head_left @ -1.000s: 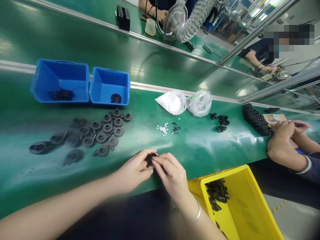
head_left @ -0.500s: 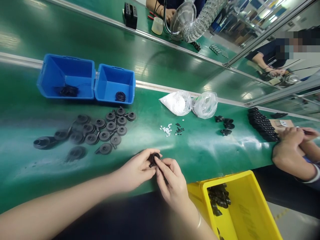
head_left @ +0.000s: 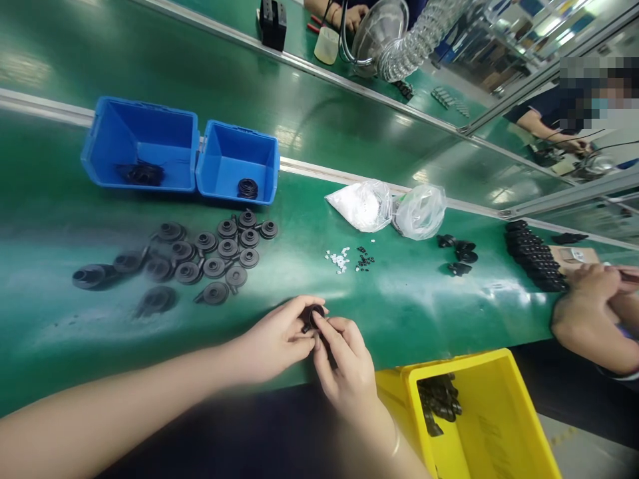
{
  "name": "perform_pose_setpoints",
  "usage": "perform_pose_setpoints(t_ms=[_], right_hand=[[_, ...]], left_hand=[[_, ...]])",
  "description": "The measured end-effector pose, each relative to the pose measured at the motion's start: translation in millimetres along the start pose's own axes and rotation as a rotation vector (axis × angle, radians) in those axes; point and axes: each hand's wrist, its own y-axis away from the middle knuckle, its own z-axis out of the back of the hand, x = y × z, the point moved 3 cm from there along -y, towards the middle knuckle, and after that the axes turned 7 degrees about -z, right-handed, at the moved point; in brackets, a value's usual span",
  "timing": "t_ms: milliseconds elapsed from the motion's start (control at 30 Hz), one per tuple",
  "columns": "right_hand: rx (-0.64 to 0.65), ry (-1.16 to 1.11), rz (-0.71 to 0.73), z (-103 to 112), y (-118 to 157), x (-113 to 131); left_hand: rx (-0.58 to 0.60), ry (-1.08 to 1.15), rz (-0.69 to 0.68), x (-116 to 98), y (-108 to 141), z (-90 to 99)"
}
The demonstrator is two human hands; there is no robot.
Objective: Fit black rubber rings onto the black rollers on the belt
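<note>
My left hand is closed around a small black round plastic part with a short side spout, held above the table's front edge. The part's hollow side faces up. My right hand is closed at the same part, its index fingertip pressed into the hollow and the thumb near the rim. Whether a smaller piece sits under that fingertip is hidden. Beyond my hands lie loose little white pieces and little black pieces. Several black stepped round parts with side spouts are spread on the left.
Two blue bins at the back hold black rings and strands. Clear plastic bags stand behind the small pieces. A yellow crate with black parts is at my right. A co-worker's hands are beside stacked black parts.
The whole view has shifted slightly, so the table's contents appear a little further right. Both my hands stay on the black part, with barely any finger movement.
</note>
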Motion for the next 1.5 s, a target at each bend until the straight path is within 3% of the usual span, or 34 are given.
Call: perform_pose_setpoints(t_ms=[367, 733, 900, 967, 1100, 1200, 1300, 1400, 1433, 1500], right_hand=[[0.005, 0.122, 0.052, -4, 9, -3], [0.076, 0.120, 0.002, -2, 6, 0], [-0.048, 0.030, -0.079, 12, 4, 3], [-0.032, 0.043, -0.082, 16, 0, 5], [0.110, 0.176, 0.025, 14, -8, 12], [0.120, 0.302, 0.139, 13, -10, 17], [0.128, 0.284, 0.203, 16, -10, 14], [0.107, 0.155, 0.045, 34, -15, -15], [0.075, 0.127, -0.082, 45, -18, -33], [-0.129, 0.166, -0.426, 75, -25, -81]], left_hand=[[-0.010, -0.014, 0.021, -2, -1, -0.2], [0.006, -0.075, -0.013, -4, 1, 2.4], [-0.022, -0.091, -0.038, -17, -3, 1.7], [-0.022, -0.088, -0.037, -19, -4, 1.6], [-0.029, -0.229, -0.032, -18, -3, 1.7], [-0.055, -0.337, 0.024, -14, -2, -1.6], [-0.034, -0.456, 0.070, -13, -2, -10.1], [0.036, -0.614, 0.047, -20, -4, -15.4], [0.044, -0.703, -0.008, -25, -5, -14.1], [0.007, -0.973, -0.187, -40, -11, -5.8]])
